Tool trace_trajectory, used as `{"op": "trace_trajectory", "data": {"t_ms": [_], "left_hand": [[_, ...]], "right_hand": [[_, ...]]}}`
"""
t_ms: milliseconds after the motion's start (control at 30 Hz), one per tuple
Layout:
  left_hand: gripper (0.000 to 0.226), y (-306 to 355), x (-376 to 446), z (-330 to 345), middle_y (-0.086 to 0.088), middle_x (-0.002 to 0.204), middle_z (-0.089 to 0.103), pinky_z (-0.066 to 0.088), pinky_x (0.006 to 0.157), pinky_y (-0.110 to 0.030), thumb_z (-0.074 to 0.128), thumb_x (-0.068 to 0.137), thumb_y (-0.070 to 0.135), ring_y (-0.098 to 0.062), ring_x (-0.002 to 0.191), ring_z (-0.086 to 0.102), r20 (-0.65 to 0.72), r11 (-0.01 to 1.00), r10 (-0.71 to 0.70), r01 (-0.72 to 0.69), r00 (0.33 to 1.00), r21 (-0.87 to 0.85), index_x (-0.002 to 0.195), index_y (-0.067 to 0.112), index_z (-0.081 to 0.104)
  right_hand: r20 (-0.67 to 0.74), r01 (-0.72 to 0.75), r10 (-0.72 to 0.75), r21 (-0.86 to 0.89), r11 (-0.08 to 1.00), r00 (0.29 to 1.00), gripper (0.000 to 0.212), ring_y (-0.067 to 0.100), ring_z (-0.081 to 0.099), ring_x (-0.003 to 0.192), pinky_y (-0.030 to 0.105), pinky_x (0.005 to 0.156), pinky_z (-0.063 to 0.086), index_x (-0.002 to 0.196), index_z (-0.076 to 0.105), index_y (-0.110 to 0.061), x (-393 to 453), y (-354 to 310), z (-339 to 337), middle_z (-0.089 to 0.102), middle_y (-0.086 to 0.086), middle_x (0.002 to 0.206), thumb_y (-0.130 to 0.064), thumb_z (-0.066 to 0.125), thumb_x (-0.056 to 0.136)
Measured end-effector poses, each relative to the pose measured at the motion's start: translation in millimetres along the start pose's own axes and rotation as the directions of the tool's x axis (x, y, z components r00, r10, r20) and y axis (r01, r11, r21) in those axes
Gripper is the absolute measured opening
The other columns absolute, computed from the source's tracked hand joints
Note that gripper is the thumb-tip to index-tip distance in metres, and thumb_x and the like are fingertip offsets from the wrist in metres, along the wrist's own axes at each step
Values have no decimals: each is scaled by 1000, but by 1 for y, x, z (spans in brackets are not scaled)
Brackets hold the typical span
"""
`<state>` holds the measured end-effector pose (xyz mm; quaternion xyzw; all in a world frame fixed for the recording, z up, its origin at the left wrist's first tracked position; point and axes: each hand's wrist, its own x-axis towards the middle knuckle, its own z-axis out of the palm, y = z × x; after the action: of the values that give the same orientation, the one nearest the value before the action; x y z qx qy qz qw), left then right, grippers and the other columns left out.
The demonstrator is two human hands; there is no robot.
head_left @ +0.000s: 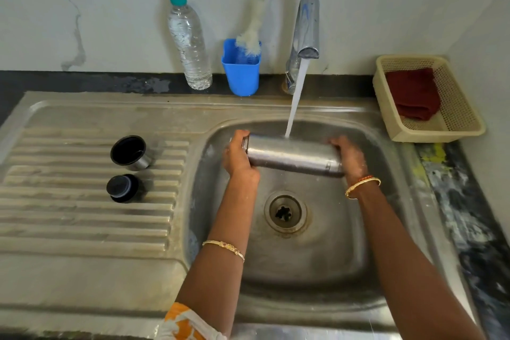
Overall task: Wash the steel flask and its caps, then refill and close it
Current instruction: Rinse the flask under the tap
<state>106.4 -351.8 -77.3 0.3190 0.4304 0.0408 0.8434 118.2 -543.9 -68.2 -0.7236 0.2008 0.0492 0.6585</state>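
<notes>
Fingers [238, 137] of both hands around horizontal steel flask [292, 153], no legible label.

- Soft, even, fairly bright light; shadows are faint.
- Dull glare sits on the steel sink [325, 262] and tap [306, 22].
- Wide-angle bending curves the edges; corners look smeared and soft.

Home kitchen: steel sink [408, 201], tap [306, 27], drainboard [82, 223].
</notes>
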Motion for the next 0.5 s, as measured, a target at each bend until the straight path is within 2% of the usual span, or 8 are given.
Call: {"op": "trace_trajectory", "data": {"t_ms": [67,133,200,267,333,400,467,500], "left_hand": [[44,6,-6,4,-12,92,68,57,60,-32,78,62,19,-25,76,68,4,997,69,-69,998,36,104,10,66],[36,13,-10,7,-11,89,68,57,60,-31,76,68,14,-24,75,68,20,990,127,-128,992,55,102,10,65],[30,21,-15,13,-10,88,68,57,62,-32,74,70,12,-24,74,68,50,982,176,-179,983,67,98,10,64],[25,22,-22,21,-6,81,67,56,61,-32,73,71,7,-20,70,68,105,963,235,-246,966,108,94,10,63],[20,16,-29,27,-3,75,66,54,61,-30,71,73,1,-16,67,66,181,933,284,-315,942,174,90,8,64],[14,16,-36,27,-2,70,64,52,57,-26,66,76,-4,-12,62,63,205,925,306,-341,930,166,83,7,63],[15,24,-37,22,-1,68,63,51,52,-25,64,76,-6,-11,57,63,213,931,311,-341,926,126,81,8,61],[16,31,-37,19,-3,69,64,51,52,-25,65,75,-5,-13,57,63,222,930,317,-348,922,118,81,9,61]], "right_hand": [[-9,-45,44,-277,960,999,26,28,57,106,26,78,37,97,71,-14,2,1,3,66,13,113,-24,47,94],[-7,-88,97,-484,871,995,33,36,53,113,32,85,37,108,67,-9,2,-6,8,59,19,125,-28,43,95],[72,10,43,-611,792,996,39,40,51,114,37,91,38,111,64,-6,-5,-20,22,55,23,128,-28,35,97],[149,137,-50,-658,740,988,43,40,51,114,39,94,39,118,60,-8,-17,-34,49,55,24,129,-31,29,100],[216,320,-236,-622,715,947,41,39,55,111,40,90,43,121,54,-7,-31,-42,80,58,21,122,-30,26,101],[266,491,-420,-587,644,868,43,32,61,94,35,75,46,108,56,-10,-41,-44,100,64,14,103,-34,22,98],[368,605,-480,-487,630,796,43,21,59,72,29,64,41,92,56,-18,-42,-39,95,62,4,77,-42,22,99],[409,625,-475,-455,634,780,44,17,57,68,29,63,41,90,56,-20,-40,-31,85,60,1,72,-47,23,100]]}}
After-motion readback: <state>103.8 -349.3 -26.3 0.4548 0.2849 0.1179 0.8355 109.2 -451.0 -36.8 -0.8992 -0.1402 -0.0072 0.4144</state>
